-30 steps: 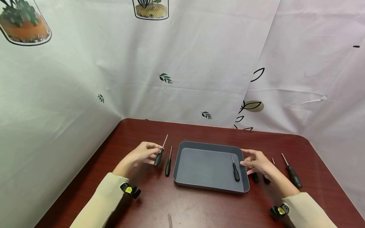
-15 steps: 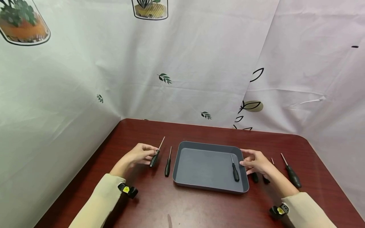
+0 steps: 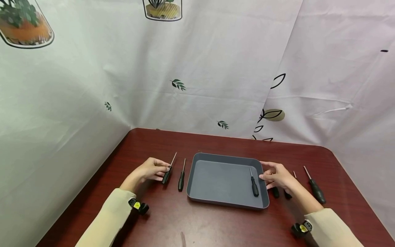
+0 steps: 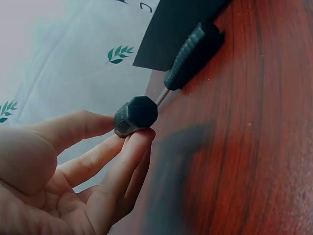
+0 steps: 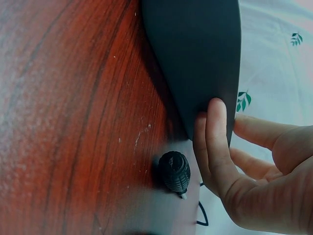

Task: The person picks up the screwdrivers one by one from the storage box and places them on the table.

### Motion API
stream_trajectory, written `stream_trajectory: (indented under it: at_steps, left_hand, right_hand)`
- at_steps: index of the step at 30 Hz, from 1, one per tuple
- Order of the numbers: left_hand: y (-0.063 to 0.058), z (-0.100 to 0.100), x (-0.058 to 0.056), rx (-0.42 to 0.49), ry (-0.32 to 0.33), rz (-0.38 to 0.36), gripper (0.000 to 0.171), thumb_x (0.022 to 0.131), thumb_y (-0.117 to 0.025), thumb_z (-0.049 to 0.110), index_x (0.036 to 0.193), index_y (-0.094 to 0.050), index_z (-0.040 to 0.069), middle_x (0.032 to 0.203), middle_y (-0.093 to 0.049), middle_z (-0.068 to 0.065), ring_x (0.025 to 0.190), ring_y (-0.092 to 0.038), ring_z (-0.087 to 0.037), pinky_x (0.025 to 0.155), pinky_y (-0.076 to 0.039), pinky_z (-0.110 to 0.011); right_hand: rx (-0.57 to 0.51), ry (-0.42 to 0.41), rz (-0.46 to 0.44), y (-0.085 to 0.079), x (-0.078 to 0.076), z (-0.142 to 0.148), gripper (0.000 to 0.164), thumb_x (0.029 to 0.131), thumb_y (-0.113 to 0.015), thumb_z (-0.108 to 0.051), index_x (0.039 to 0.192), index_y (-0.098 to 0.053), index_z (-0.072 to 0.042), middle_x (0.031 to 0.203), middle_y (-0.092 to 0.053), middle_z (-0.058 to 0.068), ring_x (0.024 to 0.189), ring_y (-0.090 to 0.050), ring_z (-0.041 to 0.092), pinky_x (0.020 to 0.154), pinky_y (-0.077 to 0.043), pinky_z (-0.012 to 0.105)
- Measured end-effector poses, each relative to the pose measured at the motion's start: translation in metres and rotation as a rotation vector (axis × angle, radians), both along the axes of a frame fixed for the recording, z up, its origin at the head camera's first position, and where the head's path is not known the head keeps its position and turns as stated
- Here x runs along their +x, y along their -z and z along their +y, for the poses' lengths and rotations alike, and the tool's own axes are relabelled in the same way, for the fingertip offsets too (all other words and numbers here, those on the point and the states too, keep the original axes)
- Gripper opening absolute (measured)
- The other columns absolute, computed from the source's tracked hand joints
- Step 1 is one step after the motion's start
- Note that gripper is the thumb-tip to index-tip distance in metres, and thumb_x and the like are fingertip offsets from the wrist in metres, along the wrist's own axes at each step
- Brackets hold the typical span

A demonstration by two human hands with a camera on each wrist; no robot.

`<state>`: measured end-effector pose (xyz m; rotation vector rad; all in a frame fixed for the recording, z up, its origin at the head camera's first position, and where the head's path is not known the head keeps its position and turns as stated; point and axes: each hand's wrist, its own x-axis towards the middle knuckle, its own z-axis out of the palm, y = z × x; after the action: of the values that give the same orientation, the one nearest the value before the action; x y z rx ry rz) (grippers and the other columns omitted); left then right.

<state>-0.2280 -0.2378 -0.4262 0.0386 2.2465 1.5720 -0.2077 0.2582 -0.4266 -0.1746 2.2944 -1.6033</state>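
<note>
My left hand [image 3: 151,170] pinches a black-handled screwdriver [image 3: 167,175] between thumb and fingers, its shaft pointing away and slightly right. In the left wrist view the end of that screwdriver's handle [image 4: 142,111] faces the camera, and a shadow lies on the table beneath. Just right of it, a second screwdriver [image 3: 181,181] lies on the table. My right hand [image 3: 277,176] grips the right wall of the grey tray [image 3: 227,204], fingers against the outside and thumb over the rim. Inside the tray, near that side, lies a small screwdriver [image 3: 254,187].
Right of the tray, a larger screwdriver [image 3: 317,191] lies on the reddish-brown table [image 3: 213,226]. Two more black handles, one of them a screwdriver handle [image 3: 275,192], are partly hidden by my right hand and forearm. A white patterned cloth [image 3: 197,61] hangs behind the table.
My left hand has moved left and a little nearer the front, lowering the screwdriver it holds. The right hand and the tray have stayed in place.
</note>
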Motion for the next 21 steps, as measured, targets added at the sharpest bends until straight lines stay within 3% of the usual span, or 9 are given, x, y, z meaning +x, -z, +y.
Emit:
stream_trajectory:
  at_steps: [10, 21]
  left_hand:
    - [0.0056, -0.0005, -0.0001, -0.025, -0.021, -0.005, 0.03, 0.094, -0.065, -0.003, 0.123, -0.063, -0.012, 0.111, -0.069, -0.02, 0.084, -0.07, -0.02, 0.067, -0.064, -0.037]
    - [0.0102, 0.0002, -0.0011, -0.075, -0.059, -0.014, 0.027, 0.094, -0.067, 0.0, 0.118, -0.067, -0.01, 0.107, -0.07, -0.017, 0.076, -0.068, -0.02, 0.063, -0.064, -0.036]
  right_hand:
    - [0.005, 0.004, 0.001, -0.0004, 0.0, -0.0003, 0.072, 0.093, -0.067, 0.002, 0.15, -0.025, 0.014, 0.086, -0.068, 0.015, 0.07, -0.068, 0.025, 0.059, -0.064, 0.041]
    - [0.002, 0.0, 0.006, -0.0001, 0.0004, -0.0005, 0.072, 0.093, -0.068, 0.001, 0.149, -0.025, 0.015, 0.087, -0.069, 0.017, 0.071, -0.069, 0.027, 0.06, -0.064, 0.042]
